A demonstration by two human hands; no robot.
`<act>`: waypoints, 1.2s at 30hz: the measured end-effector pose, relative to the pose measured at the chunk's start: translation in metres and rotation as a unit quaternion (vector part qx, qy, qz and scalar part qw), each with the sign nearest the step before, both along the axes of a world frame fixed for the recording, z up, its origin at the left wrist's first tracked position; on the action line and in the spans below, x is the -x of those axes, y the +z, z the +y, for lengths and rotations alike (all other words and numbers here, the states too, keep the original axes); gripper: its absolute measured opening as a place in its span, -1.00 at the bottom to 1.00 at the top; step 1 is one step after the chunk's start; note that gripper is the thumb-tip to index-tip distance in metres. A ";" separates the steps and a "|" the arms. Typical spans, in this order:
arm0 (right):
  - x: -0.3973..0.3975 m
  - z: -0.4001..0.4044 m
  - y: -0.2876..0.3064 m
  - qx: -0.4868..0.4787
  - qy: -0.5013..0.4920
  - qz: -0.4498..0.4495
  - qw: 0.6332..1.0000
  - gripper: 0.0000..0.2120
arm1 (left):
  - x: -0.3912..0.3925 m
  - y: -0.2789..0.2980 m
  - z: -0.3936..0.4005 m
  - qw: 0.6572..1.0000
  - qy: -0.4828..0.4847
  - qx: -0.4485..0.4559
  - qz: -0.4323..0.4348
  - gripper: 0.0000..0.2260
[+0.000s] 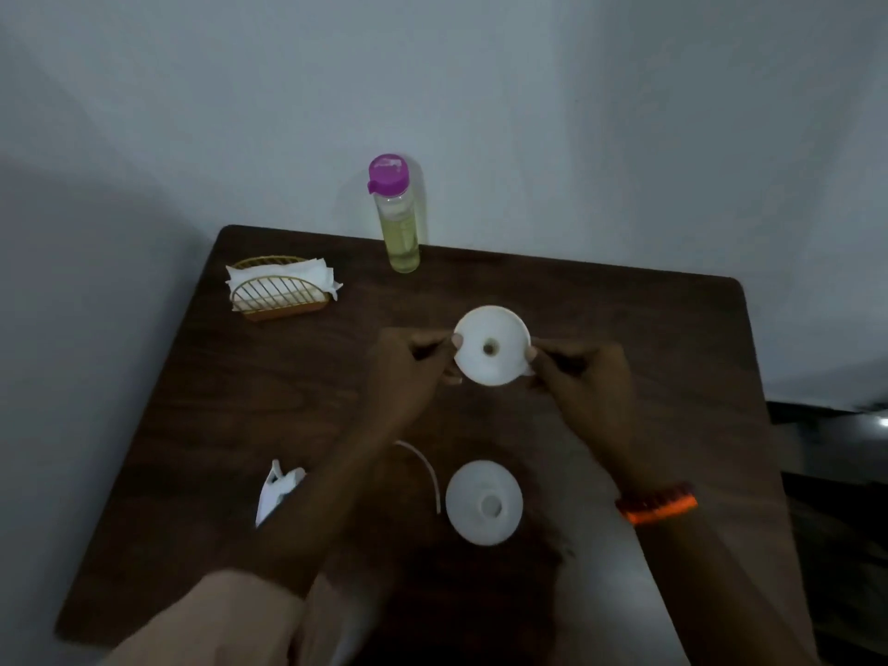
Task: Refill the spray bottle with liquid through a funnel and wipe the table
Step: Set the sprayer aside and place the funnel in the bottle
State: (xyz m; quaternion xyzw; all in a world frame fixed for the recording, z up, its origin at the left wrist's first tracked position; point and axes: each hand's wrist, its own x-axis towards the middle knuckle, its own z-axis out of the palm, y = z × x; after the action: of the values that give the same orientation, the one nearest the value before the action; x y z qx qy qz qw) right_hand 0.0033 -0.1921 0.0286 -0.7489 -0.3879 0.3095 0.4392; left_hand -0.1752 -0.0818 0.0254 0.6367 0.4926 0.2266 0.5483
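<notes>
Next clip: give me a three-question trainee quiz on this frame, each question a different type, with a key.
1. True or false: the purple cap is off the bottle of yellow liquid.
2. Multiple choice: the white funnel is held by A) the left hand alone, B) the right hand alone, C) both hands, one on each side of its rim.
3. Fill in: white tissues sit in a gold wire ____ at the far left of the table.

Key: 1 false, the cap is on; 2 C; 3 holder.
</notes>
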 end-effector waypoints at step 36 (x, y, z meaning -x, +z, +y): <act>0.084 -0.140 0.022 0.047 -0.079 0.110 0.990 -0.86 | 0.076 0.018 -0.130 0.993 -0.003 0.111 0.029 -0.87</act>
State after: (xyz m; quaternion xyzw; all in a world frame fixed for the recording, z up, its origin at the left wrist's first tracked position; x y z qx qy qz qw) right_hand -0.0808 -0.3319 0.0507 -0.7586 -0.2617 0.3718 0.4667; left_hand -0.2509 -0.2121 0.0433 0.5798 0.5284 0.1504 0.6017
